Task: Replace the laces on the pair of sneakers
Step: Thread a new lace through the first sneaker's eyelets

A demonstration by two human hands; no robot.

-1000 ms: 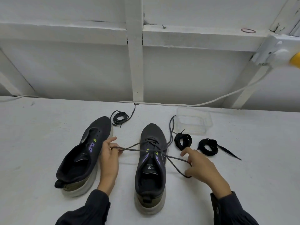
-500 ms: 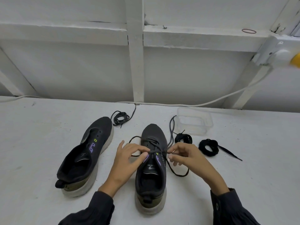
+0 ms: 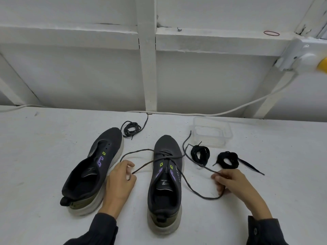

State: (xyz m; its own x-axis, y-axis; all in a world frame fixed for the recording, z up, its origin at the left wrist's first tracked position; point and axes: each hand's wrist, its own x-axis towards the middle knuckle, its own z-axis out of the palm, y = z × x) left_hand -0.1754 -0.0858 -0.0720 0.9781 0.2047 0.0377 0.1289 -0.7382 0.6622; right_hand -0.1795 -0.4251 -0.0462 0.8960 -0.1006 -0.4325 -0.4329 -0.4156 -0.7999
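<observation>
Two dark grey sneakers with purple marks stand on the white table. The left sneaker (image 3: 93, 167) has no lace. The right sneaker (image 3: 166, 175) has a grey lace (image 3: 141, 166) threaded only through its front eyelets. My left hand (image 3: 120, 181) pinches one strand of that lace between the shoes. My right hand (image 3: 231, 183) grips the other strand, which loops under the hand, to the right of the shoe. Two coiled black laces (image 3: 200, 154) (image 3: 228, 160) lie right of the shoe, and a loose grey lace (image 3: 131, 128) lies behind the left sneaker.
A clear plastic tub (image 3: 212, 133) stands at the back right of the table (image 3: 44, 147). A white cable (image 3: 194, 114) runs along the table's far edge below a white framed wall.
Both hands have moved apart from the middle of the right sneaker, drawing the grey lace strands out to either side.
</observation>
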